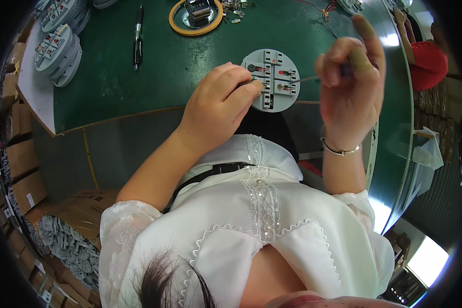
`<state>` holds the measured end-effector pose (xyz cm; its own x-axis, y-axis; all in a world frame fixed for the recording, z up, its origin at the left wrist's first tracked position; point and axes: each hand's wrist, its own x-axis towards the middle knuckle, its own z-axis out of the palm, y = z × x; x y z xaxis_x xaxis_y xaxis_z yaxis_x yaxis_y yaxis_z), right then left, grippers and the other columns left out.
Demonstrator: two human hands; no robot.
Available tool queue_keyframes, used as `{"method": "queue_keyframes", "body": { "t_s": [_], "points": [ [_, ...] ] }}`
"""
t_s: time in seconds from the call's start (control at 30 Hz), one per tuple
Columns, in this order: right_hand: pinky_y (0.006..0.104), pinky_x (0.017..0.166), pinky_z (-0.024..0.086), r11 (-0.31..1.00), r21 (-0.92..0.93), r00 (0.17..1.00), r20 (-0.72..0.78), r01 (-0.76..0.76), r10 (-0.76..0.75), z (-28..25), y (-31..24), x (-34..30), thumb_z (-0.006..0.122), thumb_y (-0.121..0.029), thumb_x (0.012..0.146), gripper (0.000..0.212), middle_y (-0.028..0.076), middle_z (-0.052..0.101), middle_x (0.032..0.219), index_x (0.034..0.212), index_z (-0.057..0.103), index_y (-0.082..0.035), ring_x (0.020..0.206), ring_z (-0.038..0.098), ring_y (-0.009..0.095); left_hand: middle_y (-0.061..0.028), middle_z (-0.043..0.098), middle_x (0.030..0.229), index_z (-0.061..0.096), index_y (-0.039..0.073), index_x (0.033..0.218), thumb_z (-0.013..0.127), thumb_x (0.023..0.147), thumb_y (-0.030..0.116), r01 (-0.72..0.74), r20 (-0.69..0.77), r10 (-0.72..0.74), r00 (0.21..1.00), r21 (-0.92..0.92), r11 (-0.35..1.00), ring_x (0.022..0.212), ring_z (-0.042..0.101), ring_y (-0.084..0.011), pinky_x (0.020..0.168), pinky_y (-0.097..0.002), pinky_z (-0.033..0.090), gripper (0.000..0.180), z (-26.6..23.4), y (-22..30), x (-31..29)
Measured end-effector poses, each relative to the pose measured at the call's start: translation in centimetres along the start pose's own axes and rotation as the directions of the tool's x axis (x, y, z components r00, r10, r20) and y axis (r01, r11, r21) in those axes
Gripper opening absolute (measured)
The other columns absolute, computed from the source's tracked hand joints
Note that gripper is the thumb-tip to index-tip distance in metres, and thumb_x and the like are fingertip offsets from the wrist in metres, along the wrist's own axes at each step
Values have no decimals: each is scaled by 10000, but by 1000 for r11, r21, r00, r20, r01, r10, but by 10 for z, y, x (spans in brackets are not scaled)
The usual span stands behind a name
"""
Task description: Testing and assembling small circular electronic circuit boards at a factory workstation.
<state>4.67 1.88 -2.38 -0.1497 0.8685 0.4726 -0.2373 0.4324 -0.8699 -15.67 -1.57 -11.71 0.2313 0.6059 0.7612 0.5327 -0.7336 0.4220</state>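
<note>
A round light-grey plate with raised grey terminal blocks and small red and metal parts lies at the near edge of the green table. My left hand is closed on its left side, fingertips pressed to the blocks; a small part under the fingertips is mostly hidden. My right hand, a little blurred, is raised to the right of the plate. Its fingers are wrapped round the dark handle of a screwdriver. The thin metal shaft points left, its end at the plate's right side. Some fingers wear tan coverings.
Stacked grey plates stand at the left. A black pen lies on the green table, beyond it a tan ring round a dark object and small metal pieces. Thin wires lie far right. Another person wears red.
</note>
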Motion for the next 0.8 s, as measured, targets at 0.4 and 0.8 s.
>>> {"method": "queue_keyframes", "body": {
  "t_s": [0.4,0.8],
  "points": [
    [234,616,443,987,134,996,6,-87,87,15,31,10,455,-162,1086,272,90,617,898,1232,566,38,743,596,109,-85,654,1051,705,56,1026,837,770,-17,63,0,-63,998,-48,997,951,658,-293,806,-385,552,297,2,-4,4],
    [279,596,504,993,-42,993,-29,113,-114,17,59,6,519,-260,1100,377,88,581,885,1338,493,30,668,555,127,-85,653,1035,705,55,1025,842,765,-18,64,-4,-65,998,-66,996,929,658,-295,798,-390,556,303,7,-18,1]
  ]
}}
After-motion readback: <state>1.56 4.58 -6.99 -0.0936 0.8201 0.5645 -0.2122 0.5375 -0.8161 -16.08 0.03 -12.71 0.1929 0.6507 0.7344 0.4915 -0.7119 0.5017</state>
